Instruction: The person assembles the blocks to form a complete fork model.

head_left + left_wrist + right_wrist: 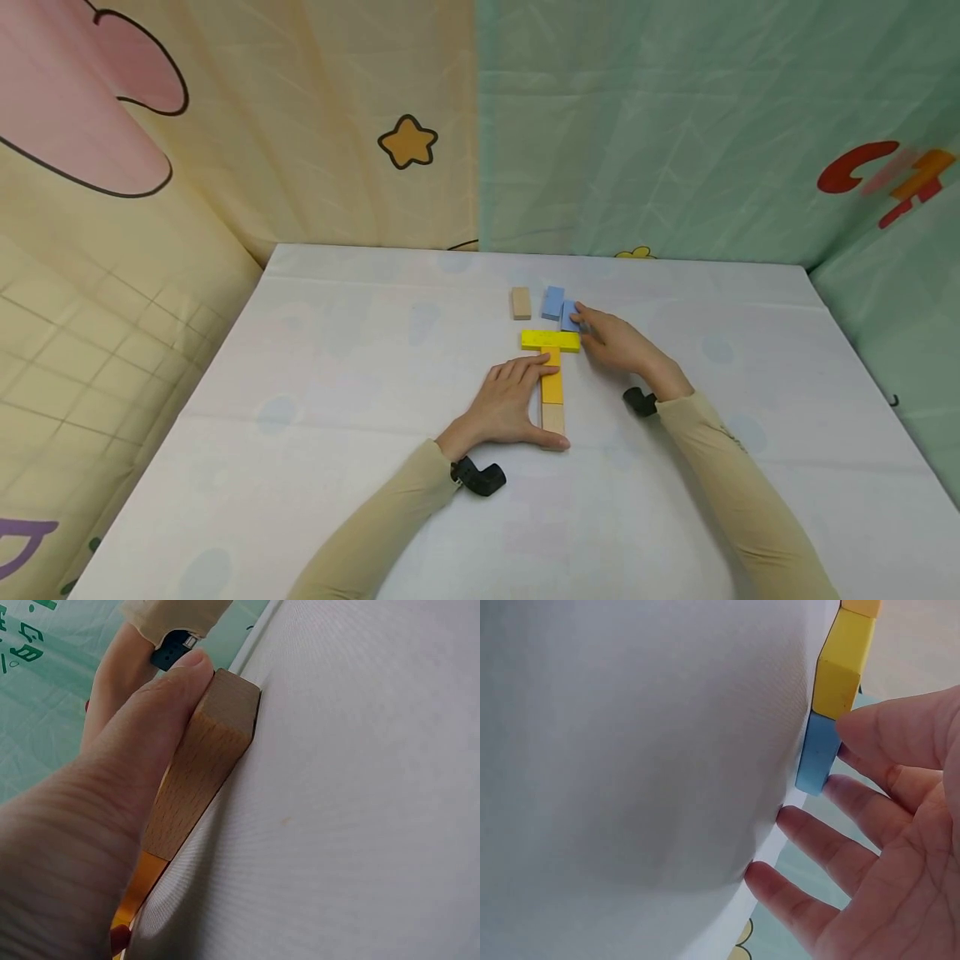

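Wooden blocks form a T on the white tabletop: a yellow block (550,339) lies crosswise at the far end of an orange block (552,388), followed by a plain wooden block (552,418). My left hand (507,404) spreads along this stem, fingertips on the orange block and thumb by the plain block's near end. In the left wrist view, the thumb lies along the plain block (201,769). My right hand (618,340) pinches a blue block (819,750) between thumb and fingers, right against the yellow block (844,667); its other fingers stretch out to the tabletop.
A second blue block (552,302) stands just left of the pinched one, farther back. Left of that is another plain wooden block (521,304). The white-covered table (300,350) ends at the back against a printed curtain (637,125).
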### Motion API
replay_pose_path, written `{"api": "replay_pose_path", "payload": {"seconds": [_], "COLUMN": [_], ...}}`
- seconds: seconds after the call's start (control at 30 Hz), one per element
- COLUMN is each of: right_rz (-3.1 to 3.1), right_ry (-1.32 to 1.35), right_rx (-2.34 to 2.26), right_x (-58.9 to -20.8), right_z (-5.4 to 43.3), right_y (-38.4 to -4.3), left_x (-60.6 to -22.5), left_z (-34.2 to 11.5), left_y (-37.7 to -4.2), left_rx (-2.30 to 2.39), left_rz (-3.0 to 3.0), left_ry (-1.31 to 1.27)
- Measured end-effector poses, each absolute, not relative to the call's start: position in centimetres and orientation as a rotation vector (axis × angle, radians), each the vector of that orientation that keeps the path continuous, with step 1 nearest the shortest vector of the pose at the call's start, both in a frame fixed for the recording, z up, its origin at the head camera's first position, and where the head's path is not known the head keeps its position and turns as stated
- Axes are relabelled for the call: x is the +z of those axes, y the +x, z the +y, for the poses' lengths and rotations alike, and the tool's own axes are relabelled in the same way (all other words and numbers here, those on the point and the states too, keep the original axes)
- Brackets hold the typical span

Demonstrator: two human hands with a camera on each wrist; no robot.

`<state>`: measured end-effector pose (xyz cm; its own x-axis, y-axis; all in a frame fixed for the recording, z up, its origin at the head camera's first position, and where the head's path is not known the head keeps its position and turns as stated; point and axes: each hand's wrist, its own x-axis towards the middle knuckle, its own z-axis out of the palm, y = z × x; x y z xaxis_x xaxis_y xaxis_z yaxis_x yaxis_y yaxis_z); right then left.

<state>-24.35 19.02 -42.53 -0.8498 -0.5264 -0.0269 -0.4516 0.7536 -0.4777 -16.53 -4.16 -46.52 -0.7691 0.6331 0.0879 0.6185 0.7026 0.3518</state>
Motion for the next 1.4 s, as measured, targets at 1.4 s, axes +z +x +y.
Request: {"api": "replay_pose_path", "payload": {"seconds": [1.4], "right_rz": [2.901], "right_ry": [-0.748], "right_rx": [-0.463], "right_x": [-42.3], "right_z": [15.8], "right_y": [-25.6], "left_x": [-46.4], "left_z": [-4.2], "left_y": [-16.4], "left_rx": [0.561], "left_rz": [2.867], "left_ry": [1.046]}}
